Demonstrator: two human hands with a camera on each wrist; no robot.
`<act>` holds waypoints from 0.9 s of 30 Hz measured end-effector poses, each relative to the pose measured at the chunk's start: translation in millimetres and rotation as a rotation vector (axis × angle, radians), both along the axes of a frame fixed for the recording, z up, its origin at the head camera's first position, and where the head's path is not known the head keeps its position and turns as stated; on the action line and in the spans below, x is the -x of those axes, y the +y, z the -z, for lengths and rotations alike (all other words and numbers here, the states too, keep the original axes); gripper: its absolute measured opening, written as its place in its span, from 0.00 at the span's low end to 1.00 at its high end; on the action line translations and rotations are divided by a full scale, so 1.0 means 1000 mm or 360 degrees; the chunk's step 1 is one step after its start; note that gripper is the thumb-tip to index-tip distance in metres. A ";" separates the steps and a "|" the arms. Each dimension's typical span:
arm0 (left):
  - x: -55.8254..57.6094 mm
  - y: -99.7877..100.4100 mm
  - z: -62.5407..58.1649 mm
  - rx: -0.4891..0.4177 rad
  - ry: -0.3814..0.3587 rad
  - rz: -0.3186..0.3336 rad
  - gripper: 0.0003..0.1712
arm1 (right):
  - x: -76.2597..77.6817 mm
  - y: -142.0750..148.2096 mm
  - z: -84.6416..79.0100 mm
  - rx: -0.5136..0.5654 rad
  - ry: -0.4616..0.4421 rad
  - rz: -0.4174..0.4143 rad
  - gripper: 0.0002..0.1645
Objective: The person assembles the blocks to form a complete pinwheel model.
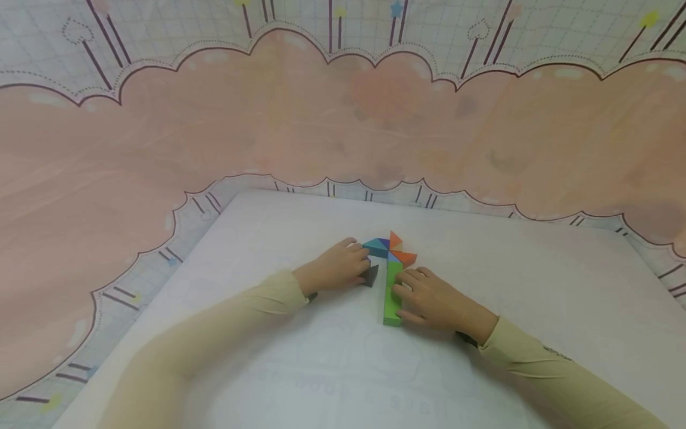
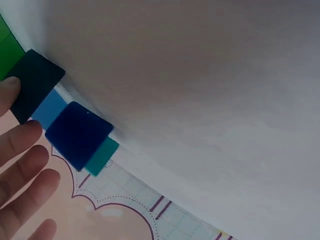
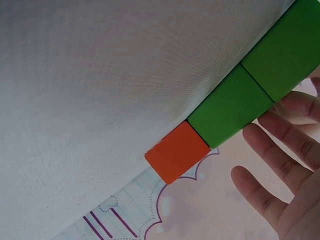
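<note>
Triangular blocks form a pinwheel on the white tabletop, with orange blocks [image 1: 404,258] on the right and blue blocks [image 1: 377,244] on the left. A straight stem of green blocks [image 1: 393,298] runs from it toward the person. My left hand [image 1: 339,265] pinches a dark block [image 2: 37,82] between thumb and index finger, left of the stem and just below the blue blocks. The other left fingers spread near a dark blue block [image 2: 80,135]. Along the stem's right side, my right hand [image 1: 431,301] touches the green blocks with nearly straight fingers [image 3: 280,150].
The white tabletop [image 1: 289,381] extends around the blocks. Behind and to the left hangs a pink and white patterned cloth [image 1: 321,119]. Both forearms, in pale yellow sleeves [image 1: 214,328], reach in from the near side.
</note>
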State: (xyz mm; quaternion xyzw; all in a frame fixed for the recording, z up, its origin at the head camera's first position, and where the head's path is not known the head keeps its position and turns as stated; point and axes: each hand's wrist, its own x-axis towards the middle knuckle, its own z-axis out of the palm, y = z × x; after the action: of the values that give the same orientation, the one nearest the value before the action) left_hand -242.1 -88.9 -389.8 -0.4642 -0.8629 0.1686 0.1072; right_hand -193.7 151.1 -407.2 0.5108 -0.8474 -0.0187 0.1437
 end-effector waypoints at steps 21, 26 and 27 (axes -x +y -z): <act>-0.002 0.019 0.000 -0.0025 -0.0112 -0.0089 0.23 | -0.001 0.001 -0.001 0.0046 0.0047 -0.0037 0.18; 0.001 0.014 -0.002 -0.0077 -0.0170 -0.0043 0.25 | -0.001 0.001 -0.001 0.0037 0.0049 -0.0036 0.19; 0.002 0.014 -0.003 -0.0081 -0.0185 -0.0029 0.25 | -0.001 0.001 -0.001 0.0034 0.0047 -0.0033 0.19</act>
State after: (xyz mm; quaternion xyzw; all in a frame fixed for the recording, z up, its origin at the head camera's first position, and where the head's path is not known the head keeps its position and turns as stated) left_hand -244.5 -75.2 -387.2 -0.4624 -0.8759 0.1202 0.0672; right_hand -193.2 151.8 -406.5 0.5177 -0.8400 -0.0156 0.1619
